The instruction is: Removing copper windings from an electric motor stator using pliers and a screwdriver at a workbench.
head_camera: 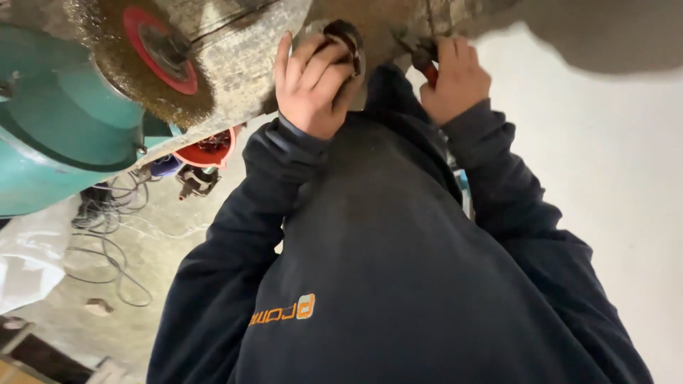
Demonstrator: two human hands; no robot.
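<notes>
Wrapped fully around a round rusty metal part [341, 43], the left hand [313, 82] presses it against the worn edge of the bench [242, 64], right of the wire brush wheel [146, 60]. Right of it, the right hand [455, 78] is closed on a red-handled tool [429, 70], its tip at the bench edge.

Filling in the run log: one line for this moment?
left hand: grips round metal part | right hand: holds red-handled tool | wire wheel: apart, left
</notes>
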